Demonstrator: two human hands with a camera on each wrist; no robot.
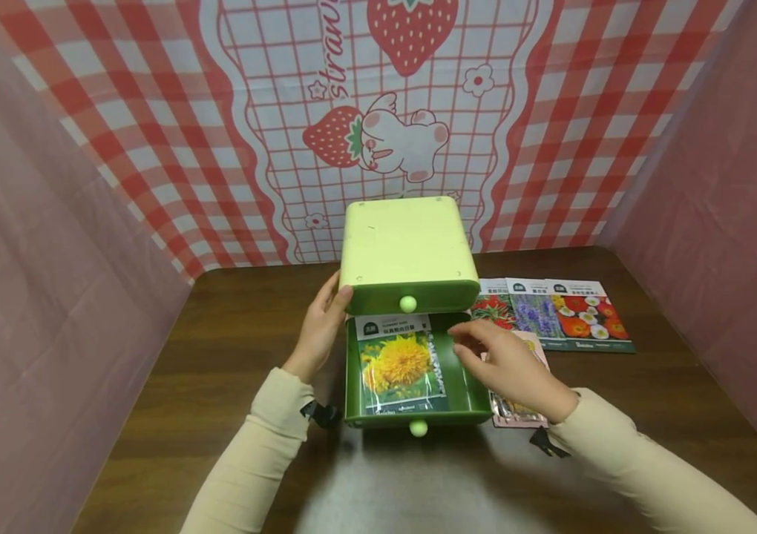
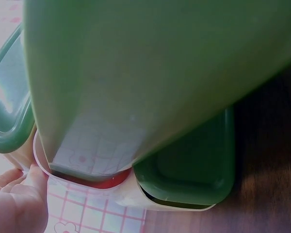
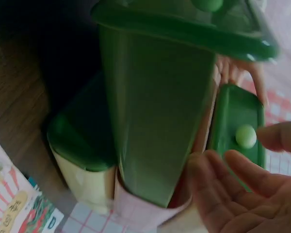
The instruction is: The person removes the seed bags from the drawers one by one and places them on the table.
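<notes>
Drawer cabinet (image 1: pixel 408 241), on the desk (image 1: pixel 218 356); left hand (image 1: pixel 318 326) at its left side, fingers laid against it. Yellow-flower seed packet (image 1: pixel 397 367), lying in the pulled-out green drawer (image 1: pixel 464 393); right hand (image 1: pixel 510 367) above the drawer, thumb and fingers apart, holding nothing.

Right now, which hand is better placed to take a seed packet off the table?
Probably the right hand: it holds nothing and is near the loose seed packets; the left hand, farther away, touches the cabinet.
</notes>
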